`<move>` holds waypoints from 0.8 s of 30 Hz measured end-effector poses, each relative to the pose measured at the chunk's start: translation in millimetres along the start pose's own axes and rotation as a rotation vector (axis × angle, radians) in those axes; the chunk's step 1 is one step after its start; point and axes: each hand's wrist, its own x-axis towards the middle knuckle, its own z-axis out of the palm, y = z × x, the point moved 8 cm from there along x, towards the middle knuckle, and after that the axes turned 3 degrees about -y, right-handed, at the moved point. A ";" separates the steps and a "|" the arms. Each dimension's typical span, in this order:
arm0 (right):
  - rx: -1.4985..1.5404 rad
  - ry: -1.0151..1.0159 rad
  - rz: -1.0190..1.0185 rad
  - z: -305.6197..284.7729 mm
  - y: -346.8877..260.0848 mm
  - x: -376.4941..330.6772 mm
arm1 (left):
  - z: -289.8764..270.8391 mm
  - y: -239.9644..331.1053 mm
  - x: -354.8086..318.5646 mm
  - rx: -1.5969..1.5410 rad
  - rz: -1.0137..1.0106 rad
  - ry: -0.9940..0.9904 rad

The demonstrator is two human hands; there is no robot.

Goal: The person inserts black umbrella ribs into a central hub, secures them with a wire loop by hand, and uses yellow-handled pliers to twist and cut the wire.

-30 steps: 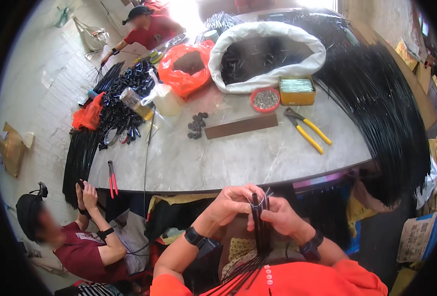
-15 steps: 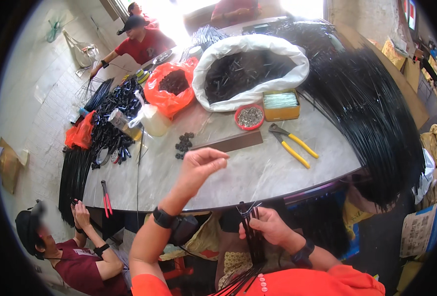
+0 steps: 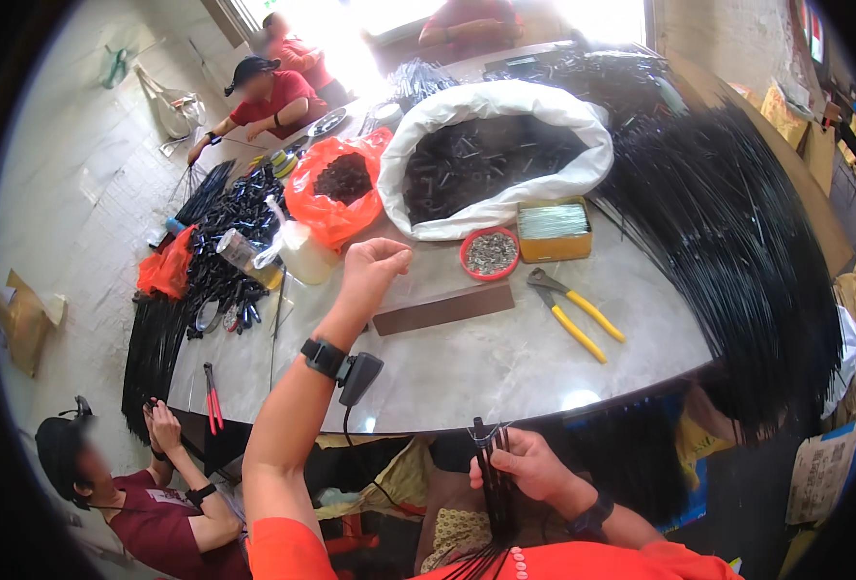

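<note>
On the grey stone-look table (image 3: 438,387) lies a long, flat, dark brown bar (image 3: 442,309). In front of the bar, off the table and nearer the person, the right hand (image 3: 532,466) has its fingers wrapped around a bunch of thin, straight black rods (image 3: 499,488), with thin shiny wire (image 3: 491,433) near the top. The left hand (image 3: 372,269) is up above the bar's left end; its fingers curl in with the thumb close, but I cannot tell if they pinch anything. Behind the bar sit a round red bowl (image 3: 491,277) of small silvery bits and a big white sack (image 3: 599,155) of black pieces. Right of the bar lie yellow-handled metal pliers (image 3: 577,333).
</note>
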 end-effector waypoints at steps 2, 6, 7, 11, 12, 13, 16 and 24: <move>0.023 -0.006 0.003 -2.2 -0.3 0.9 | -13.3 -8.2 7.7 0.036 -0.024 0.056; 0.031 -0.026 0.019 -2.1 0.3 4.6 | -34.1 -11.5 23.4 0.050 0.025 0.102; 0.031 -0.024 0.016 -3.3 0.1 4.8 | -33.2 -12.3 31.4 0.050 0.027 0.098; 0.014 -0.031 0.035 -7.0 2.8 5.5 | -24.4 7.0 65.4 0.328 0.191 0.076; 0.008 -0.032 0.048 -7.5 3.6 5.1 | -21.8 12.6 74.6 0.431 0.233 0.076; 0.008 -0.030 0.044 -8.4 3.4 4.7 | -19.0 17.4 82.9 0.534 0.274 0.077; 0.013 -0.070 0.067 -6.7 2.4 4.6 | -2.7 28.4 108.5 0.601 0.321 0.049; 0.049 -0.102 0.157 -11.6 1.7 6.7 | 28.6 29.3 164.8 1.057 0.387 0.119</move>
